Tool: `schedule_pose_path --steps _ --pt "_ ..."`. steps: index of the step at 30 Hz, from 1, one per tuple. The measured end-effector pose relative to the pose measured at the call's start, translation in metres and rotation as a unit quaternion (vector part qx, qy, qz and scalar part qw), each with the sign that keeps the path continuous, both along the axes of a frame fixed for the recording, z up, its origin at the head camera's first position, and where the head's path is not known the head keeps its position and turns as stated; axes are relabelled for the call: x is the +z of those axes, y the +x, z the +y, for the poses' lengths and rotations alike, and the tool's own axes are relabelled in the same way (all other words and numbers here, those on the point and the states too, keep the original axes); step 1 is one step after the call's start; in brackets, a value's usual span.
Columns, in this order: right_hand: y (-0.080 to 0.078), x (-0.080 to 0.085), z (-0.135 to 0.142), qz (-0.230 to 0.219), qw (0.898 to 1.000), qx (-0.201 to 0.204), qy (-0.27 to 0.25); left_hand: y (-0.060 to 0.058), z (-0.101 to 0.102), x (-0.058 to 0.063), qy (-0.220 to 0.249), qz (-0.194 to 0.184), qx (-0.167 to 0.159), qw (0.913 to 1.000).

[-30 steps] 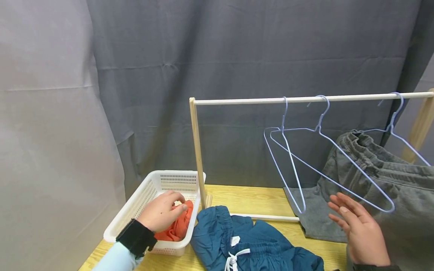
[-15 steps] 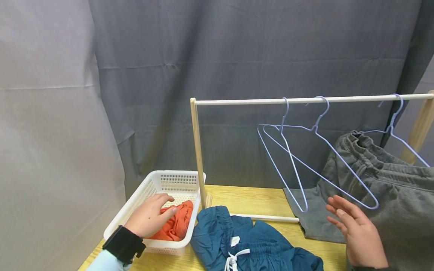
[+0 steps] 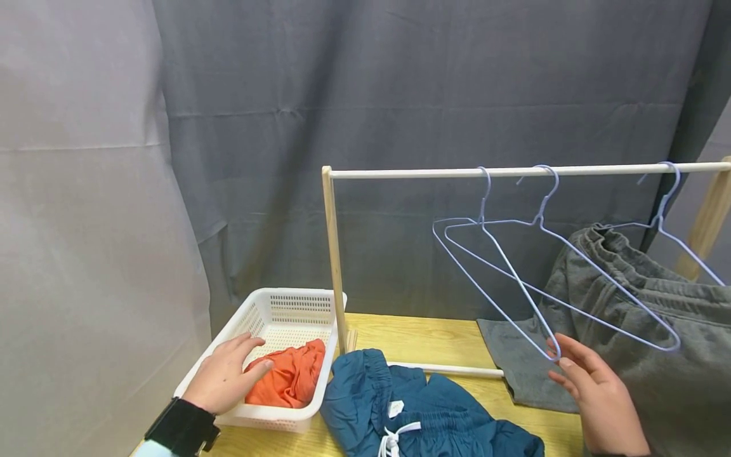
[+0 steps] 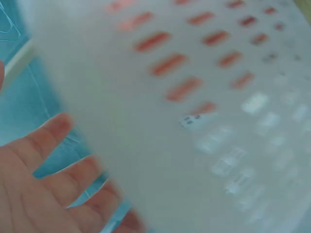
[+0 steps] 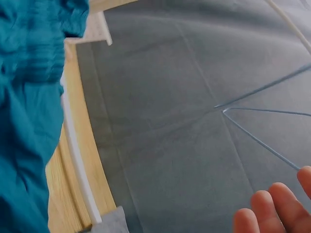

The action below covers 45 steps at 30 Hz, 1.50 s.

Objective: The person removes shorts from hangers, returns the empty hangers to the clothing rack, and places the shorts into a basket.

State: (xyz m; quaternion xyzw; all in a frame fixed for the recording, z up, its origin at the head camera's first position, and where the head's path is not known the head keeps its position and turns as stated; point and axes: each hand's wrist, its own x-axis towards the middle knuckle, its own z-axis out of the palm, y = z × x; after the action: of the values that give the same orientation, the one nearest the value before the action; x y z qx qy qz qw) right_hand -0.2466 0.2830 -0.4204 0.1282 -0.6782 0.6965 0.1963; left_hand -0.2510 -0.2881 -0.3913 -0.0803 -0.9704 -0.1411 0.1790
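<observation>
My left hand (image 3: 224, 376), fingers apart, is over the left side of a white plastic basket (image 3: 228, 325) and holds nothing. Its fingers lie by the basket's slotted outer wall (image 4: 121, 97) in the left wrist view. A crumpled orange garment (image 3: 292, 374) lies inside. On the right, my right hand (image 3: 606, 397) has the lower corner of a lilac wire hanger (image 3: 516, 274) between thumb and index finger, and seems to pinch it. Its other fingers (image 5: 262, 206) are loosely bent. This hanger hooks over the white rod (image 3: 411, 173).
Blue drawstring shorts (image 3: 434, 412) lie on the wooden table (image 3: 422, 330). A second hanger (image 3: 605, 270) hangs beside the first. Grey trousers (image 3: 645, 298) hang at the right from another hanger (image 3: 688, 254). The rack's wooden post (image 3: 333, 254) rises beside the basket.
My left hand has drawn back leftward and down, off the orange garment. The nearest hanger's lower corner has swung right to my right hand, and the second hanger has swayed.
</observation>
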Motion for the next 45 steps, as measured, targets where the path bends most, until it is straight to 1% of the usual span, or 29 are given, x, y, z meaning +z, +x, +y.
schedule_pose_path --steps 2,3,5,6,9,10,12,14,15,20,22,24,28,32,35,40,45 --pt "0.0 0.001 -0.002 -0.017 0.998 -0.028 0.062 0.0 -0.006 -0.005 -0.004 0.0 0.01 0.9999" --pt "0.001 0.002 -0.002 -0.026 0.994 -0.043 0.1 0.0 -0.009 -0.007 -0.004 -0.002 0.017 0.9999" --pt "0.002 0.003 -0.004 -0.055 0.98 -0.071 0.179 0.0 -0.014 -0.011 -0.001 -0.011 0.028 0.9995" --pt "0.002 0.004 -0.005 -0.068 0.972 -0.079 0.21 0.0 -0.017 -0.013 0.0 -0.014 0.033 0.9993" --pt "0.003 0.007 -0.008 -0.107 0.952 -0.084 0.276 -0.001 -0.024 -0.017 0.003 -0.029 0.048 0.9984" --pt "0.003 0.008 -0.008 -0.117 0.947 -0.08 0.287 -0.001 -0.027 -0.018 0.004 -0.031 0.051 0.9982" --pt "0.002 0.008 -0.011 -0.12 0.94 -0.078 0.309 -0.001 -0.031 -0.022 0.002 -0.031 0.056 0.9979" --pt "0.003 0.009 -0.013 -0.123 0.936 -0.07 0.322 0.0 -0.035 -0.025 0.002 -0.03 0.061 0.9977" --pt "0.003 0.009 -0.014 -0.116 0.933 -0.072 0.332 0.0 -0.037 -0.027 0.002 -0.031 0.064 0.9974" --pt "0.003 0.01 -0.018 -0.121 0.933 -0.04 0.336 0.003 -0.045 -0.033 0.002 -0.046 0.08 0.9958" --pt "0.003 0.009 -0.019 -0.127 0.933 -0.026 0.335 0.004 -0.048 -0.035 0.003 -0.045 0.082 0.9957" --pt "0.003 0.009 -0.021 -0.124 0.931 -0.022 0.344 0.005 -0.05 -0.037 0.002 -0.036 0.081 0.9961" --pt "0.002 0.007 -0.027 -0.124 0.928 -0.009 0.35 0.006 -0.051 -0.04 0.008 -0.029 0.082 0.9962" --pt "0.002 0.004 -0.034 -0.153 0.93 0.017 0.333 0.006 -0.049 -0.043 0.006 -0.027 0.082 0.9962" --pt "0.002 0.002 -0.039 -0.162 0.931 0.028 0.326 0.006 -0.049 -0.044 0.004 -0.027 0.084 0.9961" --pt "0.001 -0.004 -0.047 -0.152 0.927 0.04 0.34 0.008 -0.049 -0.046 0.006 -0.025 0.091 0.9955" --pt "-0.001 -0.008 -0.058 -0.152 0.924 0.063 0.345 0.007 -0.049 -0.047 -0.003 -0.018 0.095 0.9953"
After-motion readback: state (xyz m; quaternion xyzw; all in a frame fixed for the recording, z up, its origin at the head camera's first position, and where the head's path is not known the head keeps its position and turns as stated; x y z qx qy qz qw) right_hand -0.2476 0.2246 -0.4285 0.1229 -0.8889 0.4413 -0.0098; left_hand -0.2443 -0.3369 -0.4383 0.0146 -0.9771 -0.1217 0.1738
